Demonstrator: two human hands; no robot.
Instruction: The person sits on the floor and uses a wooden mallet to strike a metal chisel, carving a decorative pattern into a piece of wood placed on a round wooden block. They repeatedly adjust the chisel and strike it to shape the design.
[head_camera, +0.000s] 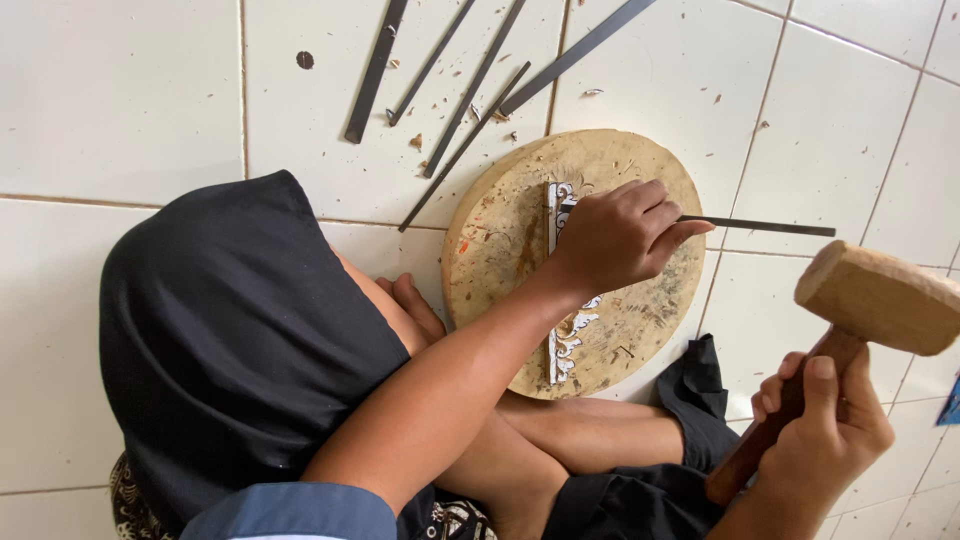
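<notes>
Tiles (120, 100) white; L hand (610, 240) fingers grip chisel (760, 227), R hand (825, 440) grips mallet (870, 300).

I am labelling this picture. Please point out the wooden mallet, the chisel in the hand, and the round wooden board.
wooden mallet (880, 298), head view, on its pale head.
chisel (765, 227), head view, on the bare metal shaft.
round wooden board (500, 240), head view, on its bare left part.

wooden mallet (878, 298), scuffed wood disc (500, 240), metal chisel (760, 226)

chisel (760, 226): thin dark, flat over disc | wooden mallet (878, 298): raised right
</notes>
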